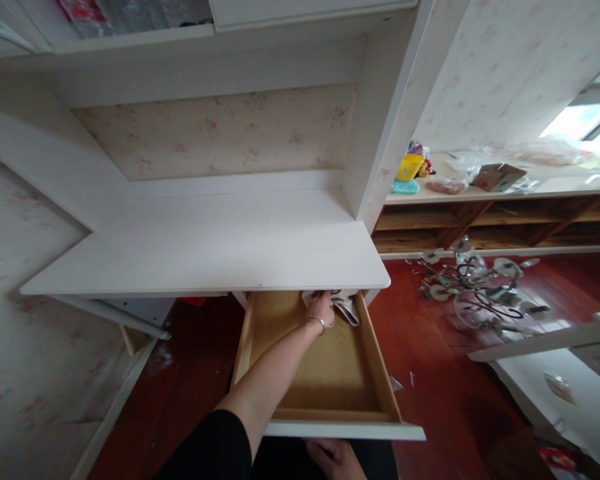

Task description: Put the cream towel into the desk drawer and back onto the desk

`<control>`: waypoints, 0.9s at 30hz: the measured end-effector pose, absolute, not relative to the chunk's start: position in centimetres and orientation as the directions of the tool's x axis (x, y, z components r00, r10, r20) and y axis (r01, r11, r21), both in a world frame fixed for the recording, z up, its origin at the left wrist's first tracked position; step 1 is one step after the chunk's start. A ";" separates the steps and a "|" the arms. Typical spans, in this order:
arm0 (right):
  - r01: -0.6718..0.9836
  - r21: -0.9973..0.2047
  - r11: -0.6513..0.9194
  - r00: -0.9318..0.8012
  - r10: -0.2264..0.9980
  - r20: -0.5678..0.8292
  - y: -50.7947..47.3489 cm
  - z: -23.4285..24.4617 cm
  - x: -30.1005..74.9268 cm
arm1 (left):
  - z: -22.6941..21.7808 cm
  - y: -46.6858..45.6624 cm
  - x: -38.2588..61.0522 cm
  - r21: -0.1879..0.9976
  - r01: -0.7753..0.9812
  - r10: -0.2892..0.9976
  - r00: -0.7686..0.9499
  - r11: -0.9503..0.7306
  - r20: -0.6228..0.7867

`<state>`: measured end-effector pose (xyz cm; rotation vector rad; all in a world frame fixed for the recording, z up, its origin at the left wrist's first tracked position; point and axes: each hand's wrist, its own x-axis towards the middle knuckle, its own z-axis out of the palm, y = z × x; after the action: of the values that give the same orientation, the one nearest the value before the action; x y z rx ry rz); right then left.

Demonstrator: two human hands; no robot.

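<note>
My left hand (321, 311), a bracelet on its wrist, reaches deep into an open wooden drawer (380, 373) under the white desk top (205, 247). Its fingers are closed on a pale crumpled cloth (346, 307) at the drawer's back right corner, partly hidden beneath the desk edge. Apart from the cloth, the drawer's visible floor is bare. My right hand (336, 457) shows at the bottom edge, just below the drawer's white front (345, 430); its fingers are hidden.
A dismantled chandelier (475, 283) lies on the red wooden floor to the right. Behind it a low shelf carries a yellow container (409, 167), a cardboard box (497, 177) and plastic bags. A white panel (555, 383) lies at the lower right.
</note>
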<state>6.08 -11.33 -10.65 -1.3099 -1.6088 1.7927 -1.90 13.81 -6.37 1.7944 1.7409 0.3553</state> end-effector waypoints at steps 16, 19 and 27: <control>0.263 -0.930 -0.258 -0.498 0.789 -0.360 -11.3 -11.5 6.1 | -2.8 11.8 -13.2 -0.079 0.392 0.398 0.914 -0.916 -0.083; 0.262 -0.931 -0.254 -0.521 0.775 -0.358 -11.3 -11.9 6.1 | -2.6 11.5 -16.9 -0.132 0.392 0.411 0.892 -0.910 -0.186; 0.300 -0.914 -0.273 -0.485 0.782 -0.392 -11.2 -10.7 5.9 | -3.6 12.6 -23.0 -0.233 0.609 0.652 0.719 -0.758 -0.241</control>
<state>5.92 -11.16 -10.65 -1.3277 -1.6132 1.8108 -23.04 12.56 -3.62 3.0393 1.1209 -0.5113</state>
